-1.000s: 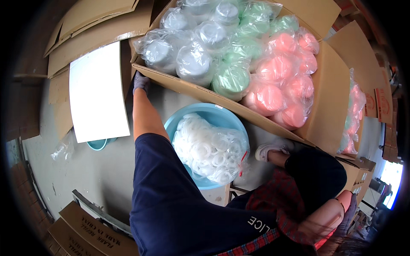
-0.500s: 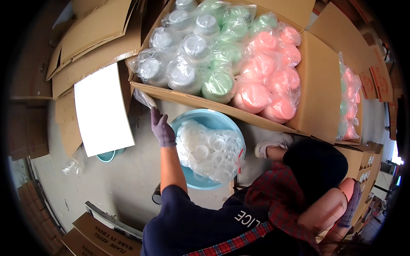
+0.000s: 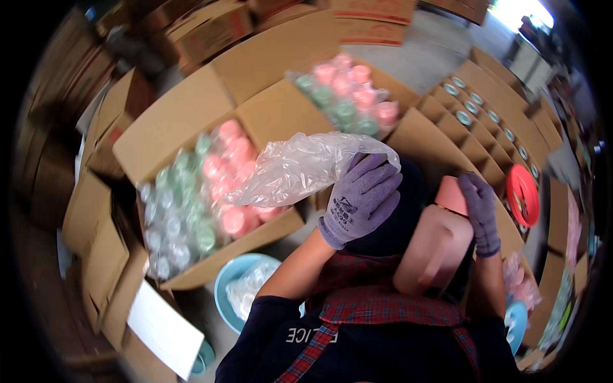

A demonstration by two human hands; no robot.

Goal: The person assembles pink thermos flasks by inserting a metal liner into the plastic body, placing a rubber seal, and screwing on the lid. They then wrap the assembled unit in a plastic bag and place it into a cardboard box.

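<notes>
A crumpled clear plastic bag (image 3: pixel 290 167) hangs out to the left from my gloved left hand (image 3: pixel 362 199), whose fingers are closed on its edge at the right. In my lap leans a pink jug (image 3: pixel 435 250) with a side handle and a lighter pink top (image 3: pixel 452 195). My gloved right hand (image 3: pixel 482 214) grips the jug from its right side, fingers up by the top. Part of that grip is hidden behind the jug.
An open carton (image 3: pixel 233 260) of bagged grey, green and pink lids stands at left. A blue tub (image 3: pixel 225 281) with clear plastic rings sits below it. A divided carton (image 3: pixel 440 108) and a red basin (image 3: pixel 513 196) are at right; a white board (image 3: pixel 165 329) lies lower left.
My view has swung to the right. My left hand has come from beside the blue tub up over my lap with the clear bag. The jug and right hand now show fully.
</notes>
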